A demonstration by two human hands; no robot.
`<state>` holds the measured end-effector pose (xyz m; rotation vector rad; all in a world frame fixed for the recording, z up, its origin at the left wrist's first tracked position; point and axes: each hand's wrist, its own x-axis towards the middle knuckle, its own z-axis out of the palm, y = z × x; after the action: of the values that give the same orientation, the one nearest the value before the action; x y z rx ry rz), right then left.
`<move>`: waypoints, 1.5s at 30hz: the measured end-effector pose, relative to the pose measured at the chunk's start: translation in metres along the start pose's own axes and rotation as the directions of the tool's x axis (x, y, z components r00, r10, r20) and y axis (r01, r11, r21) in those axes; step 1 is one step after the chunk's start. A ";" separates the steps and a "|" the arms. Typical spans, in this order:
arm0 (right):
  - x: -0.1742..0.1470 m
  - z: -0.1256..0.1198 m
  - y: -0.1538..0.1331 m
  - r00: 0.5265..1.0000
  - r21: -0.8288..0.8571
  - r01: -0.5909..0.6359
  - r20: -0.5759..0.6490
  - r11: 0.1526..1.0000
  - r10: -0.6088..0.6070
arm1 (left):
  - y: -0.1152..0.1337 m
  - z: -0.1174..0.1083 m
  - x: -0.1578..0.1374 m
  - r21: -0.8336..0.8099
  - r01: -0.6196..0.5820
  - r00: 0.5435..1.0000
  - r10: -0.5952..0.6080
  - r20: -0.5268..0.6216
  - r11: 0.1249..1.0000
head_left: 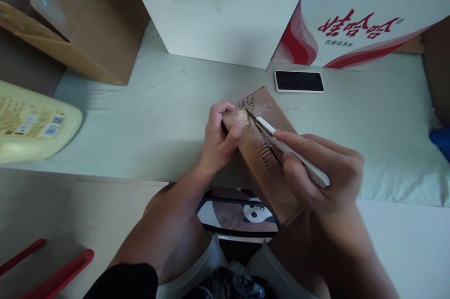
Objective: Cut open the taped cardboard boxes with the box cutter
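L hand (220,139) fingers half-curled, gripping cardboard box (277,193) nr far end, thumb on top; R hand (325,163) fingers closed tight round white knife (314,172), blade at slit (273,151).

Beyond the carton (256,143) lies a phone (299,81); leftward, a bottle (38,125).
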<state>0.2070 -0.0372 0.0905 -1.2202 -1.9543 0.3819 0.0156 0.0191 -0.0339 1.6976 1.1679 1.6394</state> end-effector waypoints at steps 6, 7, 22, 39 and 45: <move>0.000 -0.009 -0.006 0.997 -0.039 -0.063 0.050 0.997 0.065 | 0.004 -0.001 0.002 0.019 -0.015 0.999 0.015 0.045 1.000; -0.001 -0.010 -0.007 0.996 -0.047 -0.079 0.042 0.996 0.081 | 0.005 -0.001 0.003 0.023 -0.023 0.999 0.022 0.050 0.999; -0.009 -0.016 0.000 0.999 -0.112 0.035 -0.007 0.993 -0.036 | 0.010 0.001 0.004 0.080 -0.049 0.997 0.044 0.057 0.996; -0.005 -0.010 -0.001 0.999 -0.090 -0.001 0.046 0.996 0.005 | 0.007 0.005 0.002 0.033 0.016 0.999 -0.018 0.039 0.999; -0.012 -0.009 0.006 0.993 -0.103 0.068 -0.091 0.992 -0.078 | 0.006 0.005 0.003 0.077 -0.041 0.999 0.039 0.033 0.996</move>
<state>0.2206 -0.0461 0.0873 -1.2036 -1.9492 0.1872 0.0211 0.0196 -0.0279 1.7991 1.2044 1.6046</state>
